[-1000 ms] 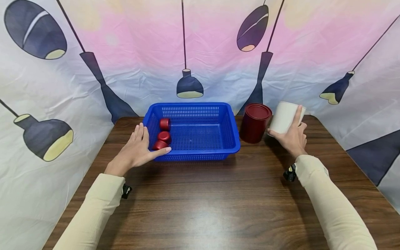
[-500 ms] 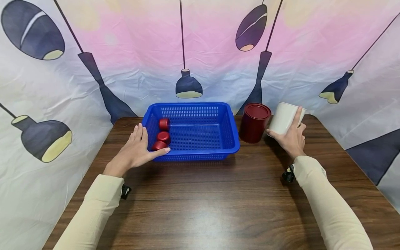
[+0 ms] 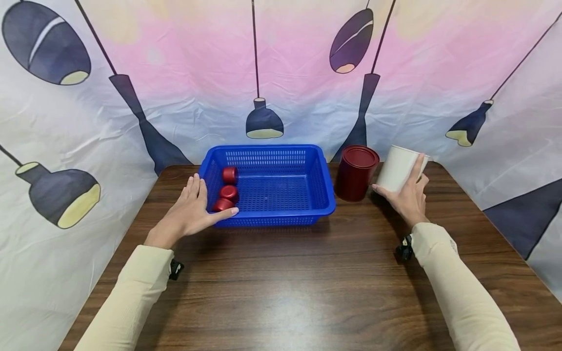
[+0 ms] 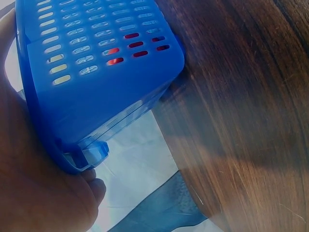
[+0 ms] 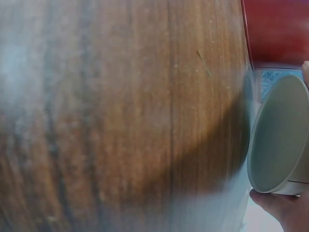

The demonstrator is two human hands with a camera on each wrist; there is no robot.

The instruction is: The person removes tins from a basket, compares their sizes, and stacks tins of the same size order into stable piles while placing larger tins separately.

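My left hand (image 3: pixel 184 213) rests on the left front corner of a blue plastic basket (image 3: pixel 281 213), fingers straight along the left rim, thumb on the front rim. Three small red metallic cups (image 3: pixel 229 194) lie along the basket's left inner side; their red shows through the slots in the left wrist view. At the right, my right hand (image 3: pixel 407 202) grips a plain white cup (image 3: pixel 395 168), thumb on its left side and fingers on its right. The cup tilts rightward, with its round grey end (image 5: pixel 279 135) facing the right wrist camera.
A dark red lidded tin (image 3: pixel 354 178) stands upright between the basket and the white cup. All of this is near the back of a brown wooden table (image 3: pixel 281 282). A cloth backdrop (image 3: pixel 189 73) printed with hanging lamps rises behind the table.
Very little differs. My right index fingertip sits slightly lower on the white cup, and the head view has shifted a bit. The left hand keeps its place on the basket.
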